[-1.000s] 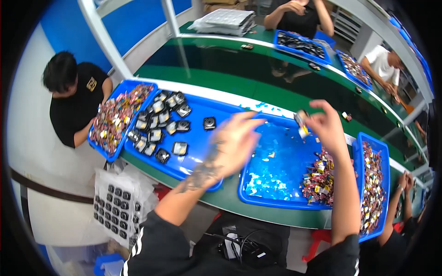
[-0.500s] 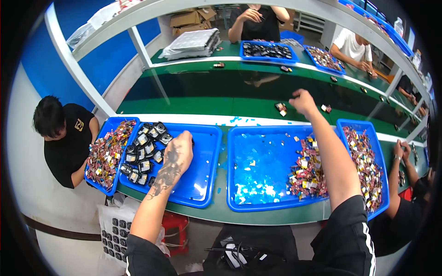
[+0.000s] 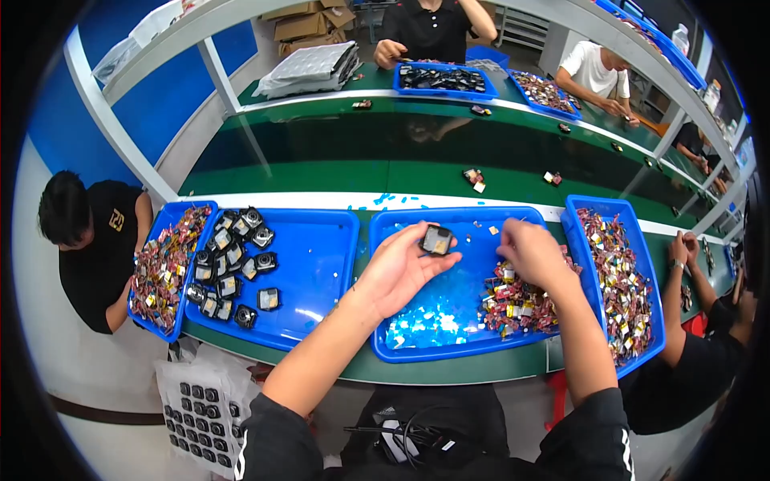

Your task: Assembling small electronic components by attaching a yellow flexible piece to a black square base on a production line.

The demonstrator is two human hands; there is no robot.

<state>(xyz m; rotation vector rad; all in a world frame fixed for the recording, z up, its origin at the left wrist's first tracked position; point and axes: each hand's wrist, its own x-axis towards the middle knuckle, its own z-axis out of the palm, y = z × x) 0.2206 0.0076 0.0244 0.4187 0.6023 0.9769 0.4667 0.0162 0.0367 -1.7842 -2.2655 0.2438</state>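
a black square housing [image 3: 436,240] with a pale, yellow-marked face showing is grasped by the left hand [image 3: 393,276], held at the fingertips with the palm turned up; below and around that hand spreads a blue tray [image 3: 457,353], with shiny blue scraps [image 3: 429,325] lying in it on the near side of the hand; to the right of the left hand, the right hand [image 3: 533,250] is bent over the same tray, fingers curled, and whether they pinch anything i cannot tell; just nearer than the right hand, a heap of small red, yellow and white parts [image 3: 517,303] covers the tray's right end; right of the right hand stands a narrow bin [image 3: 601,202] full of similar pieces; left of the left hand, a second tray [image 3: 309,276] holds black housings [image 3: 233,248], mostly crowded toward its far side from the hand; beyond both hands, two small assemblies [image 3: 475,178] lie apart on a green strip [image 3: 321,172]; the trays rest on a green bench [image 3: 433,371]
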